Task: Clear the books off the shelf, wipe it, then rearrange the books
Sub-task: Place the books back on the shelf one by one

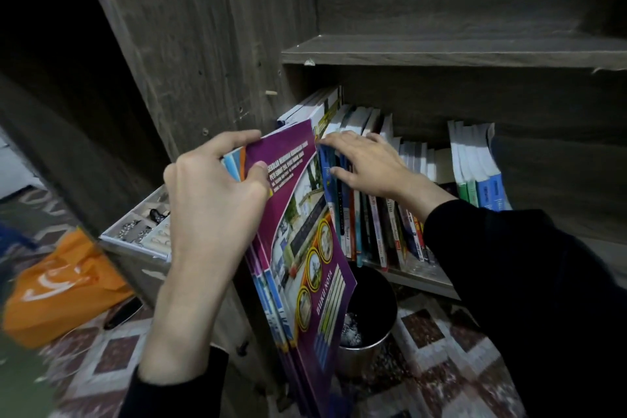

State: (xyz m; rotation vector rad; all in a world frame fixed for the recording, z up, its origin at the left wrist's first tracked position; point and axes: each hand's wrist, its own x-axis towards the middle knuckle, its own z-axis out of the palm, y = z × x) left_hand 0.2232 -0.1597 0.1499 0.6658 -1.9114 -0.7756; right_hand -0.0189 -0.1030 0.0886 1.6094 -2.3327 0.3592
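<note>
My left hand (210, 200) pinches a stack of thin, glossy notebooks (305, 248). The thumb presses on the purple front cover and the fingers (230, 142) curl over the top edge behind it. The stack hangs tilted, just outside the left end of the shelf (417, 276), in front of the cabinet's side panel. The cover shows curved photo panels and round yellow-ringed pictures, with "BUKU NOTA" in yellow near the bottom. The white lines of print by my thumb are too blurred to read. Blue and orange edges of other thin books show behind the cover.

My right hand (366, 163) lies on the row of upright books (373, 231) on the shelf. Its fingers (336, 141) are spread across their top edges and the thumb rests against a blue spine. The spines are slim and many-coloured, and their print is too small to read. Further right a few paperbacks (475, 166) with white page blocks and green and blue spines lean to the left. The shelving is dark wood-grain board, and the board above (441, 51) has a chipped front edge.

A round, shiny metal bin (366, 332) stands on the patterned floor (441, 332) below. To the left are a white compartment tray (142, 231) of small metal pieces and a crumpled orange bag (61, 282).
</note>
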